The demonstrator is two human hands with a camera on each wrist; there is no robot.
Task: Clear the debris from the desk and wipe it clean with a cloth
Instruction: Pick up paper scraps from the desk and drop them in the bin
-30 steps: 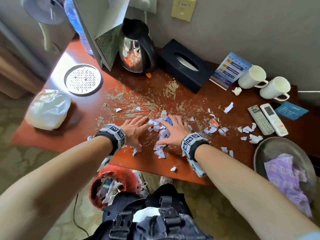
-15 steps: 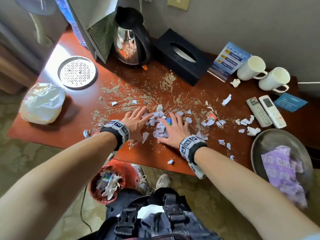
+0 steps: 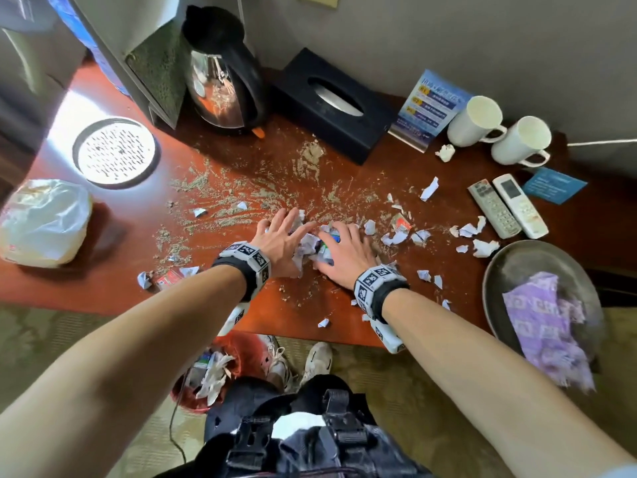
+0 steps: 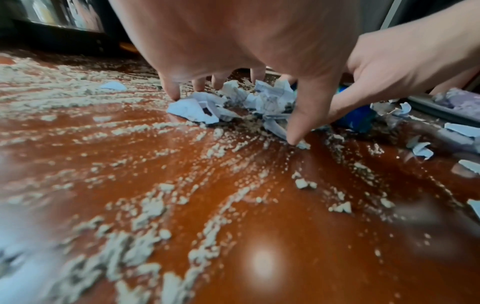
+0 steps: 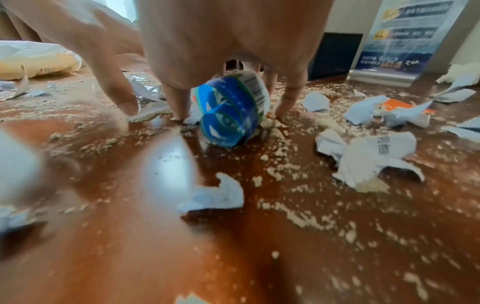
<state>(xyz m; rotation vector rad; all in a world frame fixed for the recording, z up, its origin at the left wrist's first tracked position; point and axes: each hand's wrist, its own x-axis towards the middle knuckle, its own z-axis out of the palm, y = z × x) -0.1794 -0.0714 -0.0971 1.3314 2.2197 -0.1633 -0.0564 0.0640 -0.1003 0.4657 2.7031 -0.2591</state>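
Note:
Torn white paper scraps (image 3: 310,246) are heaped at the middle of the red-brown desk (image 3: 193,298). My left hand (image 3: 286,229) and right hand (image 3: 344,250) cage the heap from either side, close together. The left fingertips (image 4: 172,90) and thumb arch down onto the desk around crumpled scraps (image 4: 270,98). The right fingers (image 5: 288,96) curl over a rolled blue label (image 5: 231,109). Pale crumbs (image 3: 241,198) streak the desk behind the hands. A purple cloth (image 3: 541,322) lies in a metal basin (image 3: 517,263) at the right edge.
More scraps (image 3: 482,248) lie right of the hands, near two remotes (image 3: 506,205). Along the wall stand a kettle (image 3: 224,70), a black tissue box (image 3: 331,101), a leaflet stand (image 3: 431,105) and two mugs (image 3: 520,139). A plastic bag (image 3: 44,222) sits left. A red bin (image 3: 248,353) holding scraps stands under the front edge.
Both hands have raked inward and come together, bunching the spread scraps into one tight heap between them. The fingers have gone from flat to arched.

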